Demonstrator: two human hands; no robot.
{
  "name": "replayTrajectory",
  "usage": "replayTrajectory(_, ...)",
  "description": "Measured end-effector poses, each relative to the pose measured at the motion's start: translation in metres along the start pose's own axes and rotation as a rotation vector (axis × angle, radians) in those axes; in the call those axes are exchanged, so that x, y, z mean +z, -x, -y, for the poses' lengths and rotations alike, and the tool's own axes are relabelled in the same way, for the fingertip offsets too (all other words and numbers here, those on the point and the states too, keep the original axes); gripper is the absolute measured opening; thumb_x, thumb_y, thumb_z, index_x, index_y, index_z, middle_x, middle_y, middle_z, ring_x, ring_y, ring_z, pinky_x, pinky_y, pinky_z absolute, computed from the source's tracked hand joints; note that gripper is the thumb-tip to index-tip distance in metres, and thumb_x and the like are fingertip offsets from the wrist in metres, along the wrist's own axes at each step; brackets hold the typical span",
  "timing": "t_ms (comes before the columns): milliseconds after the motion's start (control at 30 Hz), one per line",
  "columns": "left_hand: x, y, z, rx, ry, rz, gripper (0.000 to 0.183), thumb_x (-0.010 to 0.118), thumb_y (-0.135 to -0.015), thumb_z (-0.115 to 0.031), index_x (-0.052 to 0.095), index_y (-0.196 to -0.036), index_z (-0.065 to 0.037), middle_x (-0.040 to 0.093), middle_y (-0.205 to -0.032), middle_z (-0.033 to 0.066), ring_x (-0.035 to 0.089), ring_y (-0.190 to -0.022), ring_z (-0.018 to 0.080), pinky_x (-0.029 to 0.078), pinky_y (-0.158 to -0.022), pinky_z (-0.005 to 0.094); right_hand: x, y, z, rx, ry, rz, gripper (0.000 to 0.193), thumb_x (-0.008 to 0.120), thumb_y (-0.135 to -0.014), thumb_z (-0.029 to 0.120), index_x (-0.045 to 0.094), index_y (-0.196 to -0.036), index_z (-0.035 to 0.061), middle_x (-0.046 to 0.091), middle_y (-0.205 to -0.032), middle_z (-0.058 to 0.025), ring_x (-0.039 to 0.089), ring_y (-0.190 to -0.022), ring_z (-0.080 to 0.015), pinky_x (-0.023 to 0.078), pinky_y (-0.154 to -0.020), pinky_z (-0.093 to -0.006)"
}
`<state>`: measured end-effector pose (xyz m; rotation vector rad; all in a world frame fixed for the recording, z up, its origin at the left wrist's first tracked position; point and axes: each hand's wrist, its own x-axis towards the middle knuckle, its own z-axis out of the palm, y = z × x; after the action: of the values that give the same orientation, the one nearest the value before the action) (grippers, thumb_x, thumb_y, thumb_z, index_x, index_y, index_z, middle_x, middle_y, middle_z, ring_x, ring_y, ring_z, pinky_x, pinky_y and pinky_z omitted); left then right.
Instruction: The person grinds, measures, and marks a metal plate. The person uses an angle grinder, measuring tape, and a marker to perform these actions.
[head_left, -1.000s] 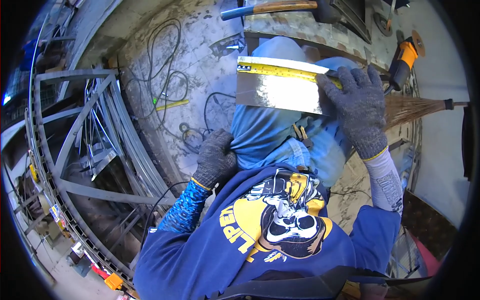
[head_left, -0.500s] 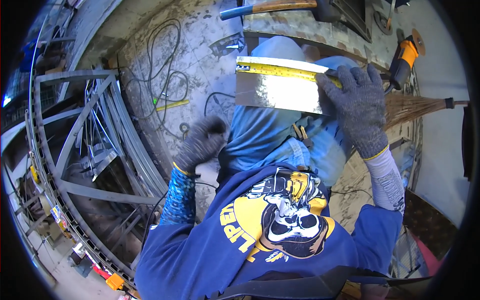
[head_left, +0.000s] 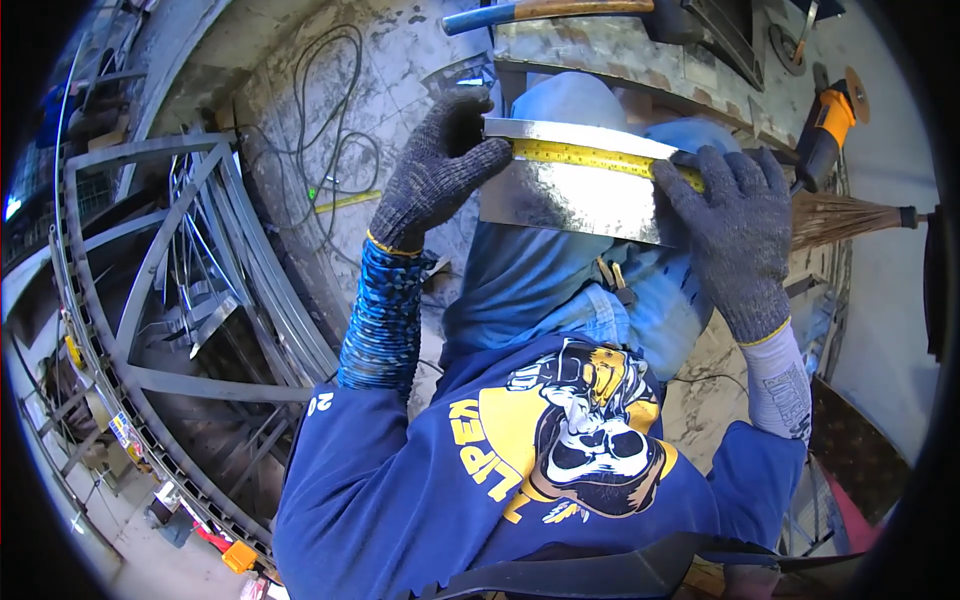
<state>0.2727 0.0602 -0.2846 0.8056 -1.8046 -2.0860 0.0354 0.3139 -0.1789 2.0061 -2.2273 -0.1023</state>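
Observation:
A shiny bent metal sheet (head_left: 570, 203) lies across my knees, with a raised flange along its far edge. Along that flange runs the yellow blade of a tape measure (head_left: 590, 158). My left hand (head_left: 428, 175), in a dark knit glove, closes at the sheet's left end, its thumb over the end of the blade. The right end is gripped by my gloved right hand (head_left: 735, 225), thumb lying on the blade and fingers over the sheet's edge. The tape's case is hidden by that hand.
An angle grinder (head_left: 826, 125) with an orange body sits at the right, near a straw broom (head_left: 845, 222). Beyond my knees is a metal-topped bench (head_left: 590, 50) bearing a hammer (head_left: 540, 12). Welded metal frames (head_left: 220, 385) stand at left; a cable (head_left: 355, 90) loops over the floor.
My left hand has moved up and right from beside my thigh to the sheet's left end, closing over the tape's end. The sheet and right hand have shifted slightly right and nearer.

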Motion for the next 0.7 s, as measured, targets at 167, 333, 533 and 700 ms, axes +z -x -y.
replayTrajectory(167,0.005,0.000,-0.004,-0.013,0.039,0.000,0.067,0.085,-0.095,-0.016,0.050,-0.151,-0.004,0.062,-0.141,0.0169,0.062,-0.129,0.0264,0.054,-0.112,0.0407,-0.005,-0.006,-0.002,0.006,-0.041,0.030,0.048,0.072,-0.087,0.017,0.073,-0.135,0.0234,0.068,-0.125,-0.0141,0.065,-0.114,-0.0345,0.048,-0.108,-0.0580)
replayTrajectory(333,0.005,-0.007,-0.007,-0.029,-0.010,-0.013,0.070,0.086,-0.092,-0.017,0.050,-0.151,-0.005,0.061,-0.140,0.0155,0.062,-0.127,0.0260,0.055,-0.111,0.0410,-0.003,-0.007,-0.003,-0.007,-0.034,0.004,0.040,0.070,-0.089,0.020,0.074,-0.129,0.0190,0.065,-0.119,-0.0101,0.063,-0.112,-0.0304,0.045,-0.111,-0.0588)
replayTrajectory(533,0.002,-0.012,-0.011,-0.099,-0.073,0.062,0.074,0.088,-0.089,-0.018,0.049,-0.151,-0.008,0.058,-0.144,0.0157,0.059,-0.131,0.0277,0.055,-0.110,0.0431,-0.002,-0.006,-0.004,-0.018,-0.029,-0.001,0.042,0.071,-0.090,0.020,0.074,-0.131,0.0193,0.064,-0.119,-0.0120,0.062,-0.113,-0.0315,0.044,-0.112,-0.0587)
replayTrajectory(700,0.011,-0.006,-0.008,0.199,-0.264,-0.096,0.069,0.087,-0.088,-0.015,0.052,-0.147,-0.012,0.056,-0.145,0.0140,0.057,-0.136,0.0287,0.053,-0.112,0.0427,-0.003,-0.006,-0.003,-0.011,-0.034,0.003,0.043,0.070,-0.090,0.020,0.073,-0.133,0.0196,0.064,-0.119,-0.0120,0.063,-0.113,-0.0315,0.044,-0.112,-0.0586)
